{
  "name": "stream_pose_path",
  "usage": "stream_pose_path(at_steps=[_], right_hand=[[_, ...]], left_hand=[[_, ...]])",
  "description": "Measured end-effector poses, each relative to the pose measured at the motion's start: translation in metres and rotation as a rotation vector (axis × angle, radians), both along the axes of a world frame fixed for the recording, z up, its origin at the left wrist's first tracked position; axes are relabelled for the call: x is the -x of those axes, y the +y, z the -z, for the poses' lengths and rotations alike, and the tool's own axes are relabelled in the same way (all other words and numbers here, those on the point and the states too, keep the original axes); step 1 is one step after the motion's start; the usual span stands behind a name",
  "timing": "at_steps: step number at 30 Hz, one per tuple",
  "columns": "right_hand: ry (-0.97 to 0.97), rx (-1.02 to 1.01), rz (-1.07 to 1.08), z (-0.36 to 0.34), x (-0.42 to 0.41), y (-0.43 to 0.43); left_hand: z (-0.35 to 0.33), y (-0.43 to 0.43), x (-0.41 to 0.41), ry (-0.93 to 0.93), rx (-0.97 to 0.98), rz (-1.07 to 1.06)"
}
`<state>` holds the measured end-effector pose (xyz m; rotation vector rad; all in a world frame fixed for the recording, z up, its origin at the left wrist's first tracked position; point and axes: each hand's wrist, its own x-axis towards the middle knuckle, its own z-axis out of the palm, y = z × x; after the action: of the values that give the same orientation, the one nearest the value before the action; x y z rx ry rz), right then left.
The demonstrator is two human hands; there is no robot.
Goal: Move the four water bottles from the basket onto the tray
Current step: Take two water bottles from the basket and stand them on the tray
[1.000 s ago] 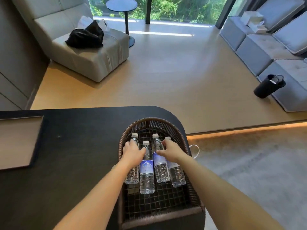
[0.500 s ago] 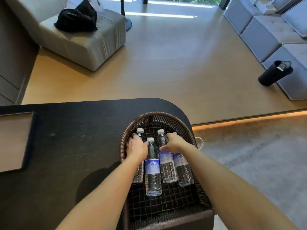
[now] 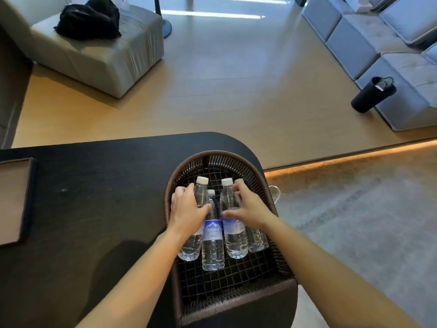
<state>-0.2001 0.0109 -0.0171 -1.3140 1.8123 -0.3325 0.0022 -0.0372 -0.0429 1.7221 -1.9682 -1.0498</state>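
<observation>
Several clear water bottles with white caps lie side by side in a brown woven basket (image 3: pixel 279 261) at the right end of the dark table. My left hand (image 3: pixel 186 210) is wrapped around the leftmost bottle (image 3: pixel 190 245), which is tilted up at its cap end. My right hand (image 3: pixel 248 207) is closed on the third bottle (image 3: pixel 234 240), also raised, and covers the neck of the rightmost bottle (image 3: pixel 256 239). Between my hands lies the second bottle (image 3: pixel 212 245) with its blue label up. The tray (image 3: pixel 11 200) sits at the table's far left edge, partly out of frame.
The dark table (image 3: pixel 94 209) stretches between basket and tray. Beyond it are a wooden floor, a grey armchair (image 3: pixel 101 55) with a black bag, a grey sofa (image 3: pixel 390 50) and a dark cylindrical bin (image 3: pixel 371 94). A grey carpet lies to the right.
Both hands have closed around their bottles and raised the cap ends slightly off the basket floor. The camera has tipped further down.
</observation>
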Motion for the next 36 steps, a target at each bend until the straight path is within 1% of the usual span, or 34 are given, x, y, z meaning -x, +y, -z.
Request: stream_pose_path(at_steps=[3, 6, 9, 15, 18, 24, 27, 31, 33, 36], right_hand=[[-0.08, 0.055, 0.0, -0.006, -0.002, 0.022], [-0.106, 0.113, -0.021, -0.013, -0.004, 0.036], [-0.08, 0.208, -0.015, -0.017, -0.008, 0.05], [-0.011, 0.403, 0.082, -0.033, -0.027, 0.079], [-0.013, 0.475, 0.139, -0.052, -0.036, 0.094], [0.031, 0.599, 0.164, -0.095, -0.067, 0.129], [0.011, 0.692, 0.175, -0.118, -0.091, 0.147], [0.004, 0.801, 0.151, -0.145, -0.129, 0.171], [0.018, 0.814, 0.162, -0.153, -0.149, 0.177], [0.008, 0.824, 0.143, -0.16, -0.182, 0.184]], left_hand=[[-0.003, 0.011, -0.013, 0.05, 0.013, 0.055], [-0.01, 0.02, -0.025, 0.074, -0.007, 0.11], [-0.018, 0.031, -0.033, 0.091, 0.017, 0.137], [-0.037, 0.049, -0.044, 0.133, 0.184, 0.172], [-0.055, 0.057, -0.05, 0.172, 0.246, 0.139], [-0.108, 0.089, -0.076, 0.285, 0.311, 0.134], [-0.13, 0.112, -0.099, 0.323, 0.379, 0.134], [-0.148, 0.139, -0.139, 0.349, 0.406, 0.106], [-0.155, 0.15, -0.161, 0.343, 0.382, 0.083], [-0.166, 0.169, -0.202, 0.302, 0.4, 0.046]])
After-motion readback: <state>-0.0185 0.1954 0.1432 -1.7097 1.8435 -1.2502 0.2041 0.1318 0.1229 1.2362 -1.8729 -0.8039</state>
